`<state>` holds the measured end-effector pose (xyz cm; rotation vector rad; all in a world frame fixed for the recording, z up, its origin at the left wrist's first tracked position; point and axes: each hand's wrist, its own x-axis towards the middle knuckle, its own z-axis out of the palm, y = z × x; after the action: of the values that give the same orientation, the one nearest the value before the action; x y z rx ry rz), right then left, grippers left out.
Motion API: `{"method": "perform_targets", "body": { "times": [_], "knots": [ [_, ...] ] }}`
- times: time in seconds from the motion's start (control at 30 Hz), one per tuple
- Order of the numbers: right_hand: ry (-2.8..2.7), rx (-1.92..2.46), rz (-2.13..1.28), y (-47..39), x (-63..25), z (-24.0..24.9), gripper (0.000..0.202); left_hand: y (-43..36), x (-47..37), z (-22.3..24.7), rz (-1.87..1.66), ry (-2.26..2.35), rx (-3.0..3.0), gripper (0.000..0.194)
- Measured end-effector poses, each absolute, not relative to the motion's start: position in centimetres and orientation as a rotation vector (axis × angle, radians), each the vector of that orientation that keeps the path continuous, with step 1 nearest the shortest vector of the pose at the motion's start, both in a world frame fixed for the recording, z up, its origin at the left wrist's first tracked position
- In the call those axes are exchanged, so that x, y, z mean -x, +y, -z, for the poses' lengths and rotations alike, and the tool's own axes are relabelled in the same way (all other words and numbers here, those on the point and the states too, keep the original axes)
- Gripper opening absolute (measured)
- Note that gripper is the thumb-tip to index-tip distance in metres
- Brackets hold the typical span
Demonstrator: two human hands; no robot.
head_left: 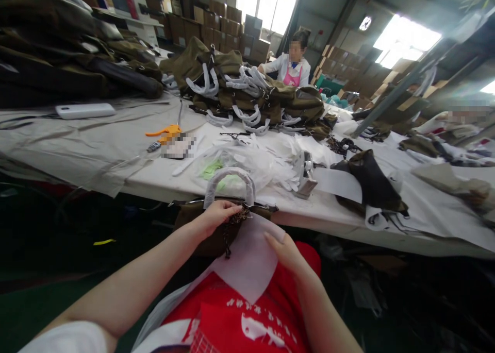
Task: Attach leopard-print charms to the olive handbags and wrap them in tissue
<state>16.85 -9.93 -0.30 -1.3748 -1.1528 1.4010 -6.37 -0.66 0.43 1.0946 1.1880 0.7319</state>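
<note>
An olive bag with a white-wrapped handle is in front of me at the table's edge, partly hidden by my arm and a sheet. My left hand is closed at the bag's top below the handle, its thumb and fingers pinching a dark cord bunch with brownish bits. One end of the bunch dangles down the bag's front. My right hand grips the right edge of a thin white sheet, its thumb on top. That sheet slants over the bag's front and my red apron.
Olive bags with wrapped handles are piled across the table. Nearer lie an orange air gun, a clear plastic bag, a metal tool and a dark bag. A co-worker is behind the pile.
</note>
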Motion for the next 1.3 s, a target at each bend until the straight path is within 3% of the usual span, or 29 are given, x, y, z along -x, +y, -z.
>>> {"method": "perform_targets", "body": {
  "times": [0.07,0.23,0.53,0.7,0.9,1.07,1.3],
  "knots": [
    [-1.168,1.388,-1.372,-9.1,-16.4,0.6,0.036,-0.7,6.4,-1.4,-0.703,1.131,-0.991,0.042],
    [-1.006,1.217,-1.734,-6.1,-14.1,1.0,0.039,-0.6,6.1,-3.9,-0.665,1.046,-0.787,0.034],
    [-0.938,1.190,-1.482,-3.1,-9.5,3.1,0.037,-1.7,6.6,-1.5,-0.769,1.382,-1.257,0.035],
    [-0.948,1.213,-1.435,-3.3,-10.1,3.0,0.033,-2.2,6.1,0.3,-0.819,1.399,-1.365,0.029],
    [-1.014,1.322,-1.230,-3.0,-8.8,2.2,0.023,-3.4,5.8,-0.8,-0.887,1.467,-1.856,0.016],
    [-0.822,1.181,-1.407,-3.2,-9.3,2.4,0.031,-2.5,7.8,-1.9,-1.108,1.663,-1.599,0.058],
    [-0.948,1.095,-1.514,-3.6,-10.4,1.7,0.027,-1.3,7.9,-2.0,-0.551,0.948,-0.825,0.053]
  ]
}}
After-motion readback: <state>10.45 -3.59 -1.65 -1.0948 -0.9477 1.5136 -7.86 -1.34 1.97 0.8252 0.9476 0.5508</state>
